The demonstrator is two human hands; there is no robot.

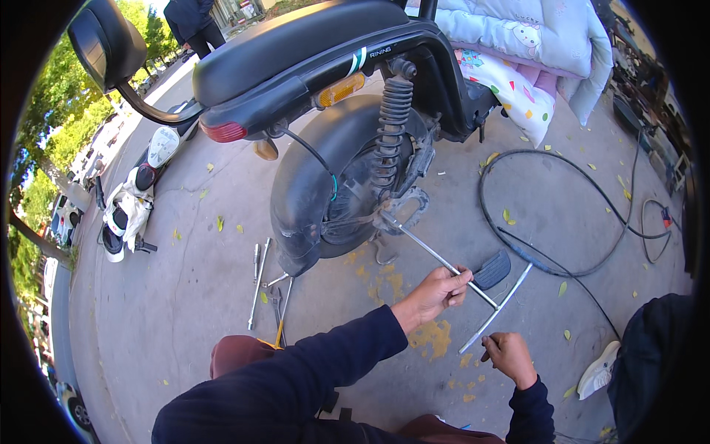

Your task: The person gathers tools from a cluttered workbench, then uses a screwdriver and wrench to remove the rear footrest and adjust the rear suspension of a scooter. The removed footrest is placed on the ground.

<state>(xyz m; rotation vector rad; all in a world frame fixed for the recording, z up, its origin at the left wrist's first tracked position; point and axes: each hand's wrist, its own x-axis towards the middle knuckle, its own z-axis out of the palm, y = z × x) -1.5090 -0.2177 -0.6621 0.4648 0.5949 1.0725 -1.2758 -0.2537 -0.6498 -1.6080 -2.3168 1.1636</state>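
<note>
My left hand [444,288] is closed round the shaft of a silver T-handle wrench [508,296], whose far end meets the hub area below the shock absorber [392,133] at the rear wheel [296,200] of a black scooter [288,55]. My right hand [509,357] has curled fingers beside the lower end of the wrench's crossbar, apart from it; whatever is in them, if anything, is hidden. A black pedal-like piece [489,268] is just beyond my left hand. Several metal tools [257,285] lie on the pavement left of the wheel.
A coiled black hose [615,244] lies right of the wheel. Quilted covers [518,33] hang over the scooter. Another scooter [129,207] is at the left. A person [192,22] stands at the top; another person's dark sleeve or leg [651,370] and white shoe [597,370] are at lower right.
</note>
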